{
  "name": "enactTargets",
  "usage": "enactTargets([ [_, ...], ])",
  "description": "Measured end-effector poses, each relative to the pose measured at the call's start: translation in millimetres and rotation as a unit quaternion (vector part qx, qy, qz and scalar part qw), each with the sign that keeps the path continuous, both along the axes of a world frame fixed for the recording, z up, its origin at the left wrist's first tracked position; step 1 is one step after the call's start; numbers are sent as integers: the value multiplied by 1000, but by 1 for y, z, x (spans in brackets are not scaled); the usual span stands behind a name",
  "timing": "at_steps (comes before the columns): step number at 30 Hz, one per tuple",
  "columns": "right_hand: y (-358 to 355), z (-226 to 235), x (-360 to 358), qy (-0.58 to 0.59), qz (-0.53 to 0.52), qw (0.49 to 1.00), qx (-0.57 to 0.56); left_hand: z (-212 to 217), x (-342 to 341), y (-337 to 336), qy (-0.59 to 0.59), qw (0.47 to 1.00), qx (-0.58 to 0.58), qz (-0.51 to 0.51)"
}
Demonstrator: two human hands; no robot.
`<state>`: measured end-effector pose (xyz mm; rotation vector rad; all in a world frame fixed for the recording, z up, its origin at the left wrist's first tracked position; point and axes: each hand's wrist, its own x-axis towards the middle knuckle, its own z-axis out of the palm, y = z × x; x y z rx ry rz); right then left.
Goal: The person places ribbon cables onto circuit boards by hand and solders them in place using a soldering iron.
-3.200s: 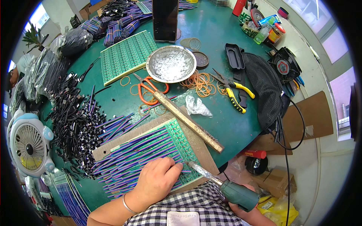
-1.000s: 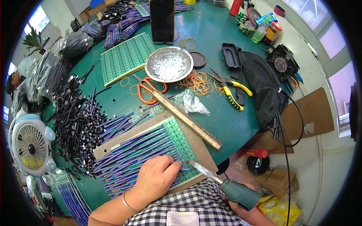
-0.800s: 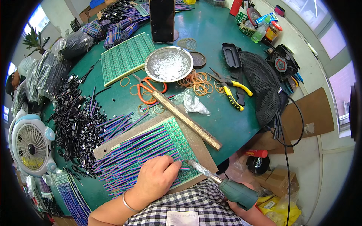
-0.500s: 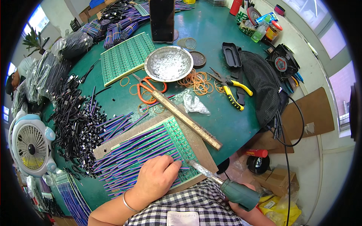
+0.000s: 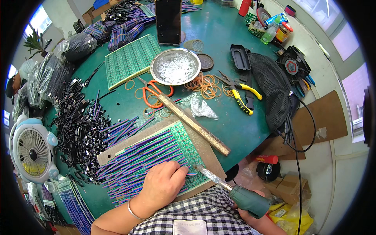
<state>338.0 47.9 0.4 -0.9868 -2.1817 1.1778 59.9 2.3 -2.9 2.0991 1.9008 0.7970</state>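
Note:
My left hand (image 5: 165,183) rests closed over a green circuit board panel (image 5: 187,145). Its fingers pinch a purple-and-blue ribbon wire (image 5: 191,174), whose end sticks out past them onto the panel. From the right, my right hand (image 5: 246,217) grips a soldering iron (image 5: 250,201) by its green handle, which hides part of the fingers. The iron's metal tip lies at the panel, close to that wire end. Rows of similar ribbon wires (image 5: 135,164) run leftward off the panel. Under it is a brown board (image 5: 217,170), crossed at the top by a solder-specked bar (image 5: 196,126).
Beyond the bar stand a metal bowl (image 5: 175,66) of silvery bits, orange scissors (image 5: 147,96), rubber bands (image 5: 205,84) and yellow-handled pliers (image 5: 241,92). Black cables (image 5: 72,117) and a fan (image 5: 32,152) fill the left. A phone (image 5: 168,21) stands upright behind the bowl.

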Motion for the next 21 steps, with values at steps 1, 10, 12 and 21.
enactTargets([
  [1, 1, 2, -2, 11, 2, 1000, 26, 0, 0, 0, -1, 1000, 0, 0],
  [10, -10, -15, 15, 4, -51, 996, -73, -1, -1, -1, 1, 1000, -3, 0],
  [12, -9, -23, 26, 18, -61, 991, -116, 0, -1, -1, 2, 1000, -4, -1],
  [21, -13, -7, 6, 164, -158, 945, -236, 7, 3, 0, -24, 1000, -4, 16],
])
